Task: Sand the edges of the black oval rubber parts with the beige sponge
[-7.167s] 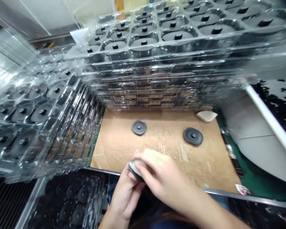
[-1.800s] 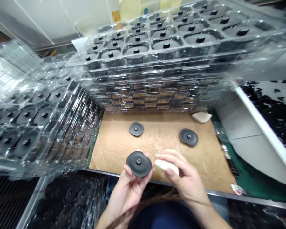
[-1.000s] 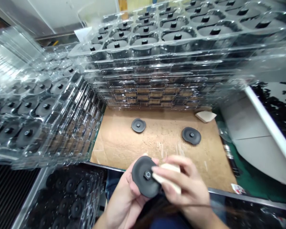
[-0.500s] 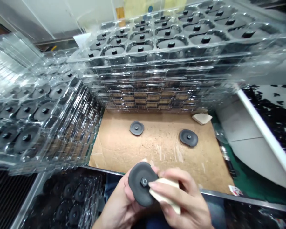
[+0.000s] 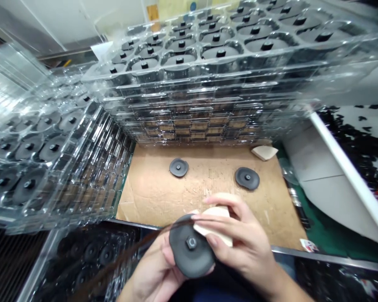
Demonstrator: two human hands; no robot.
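Observation:
My left hand holds a black oval disc with a small hexagonal stud at its middle, face up, near the front edge of the cardboard. In my right hand is a cream-coloured wedge, like a sponge or folded pad, gripped between fingers and thumb. One tip of the wedge lies against the disc's upper right rim, or just over it. A thin dark blurred strand crosses in front of the disc. Two similar discs lie on the cardboard: a left disc and a right disc.
Stacked clear trays filled with black discs stand behind the cardboard; another tray stack is at left. A second cream wedge lies back right. A white-edged bin borders the right, with small black scraps beyond it.
My right hand has moved the cream wedge from beside the stud up to the disc's upper rim. The disc is tilted slightly differently in my left hand. The view has shifted slightly.

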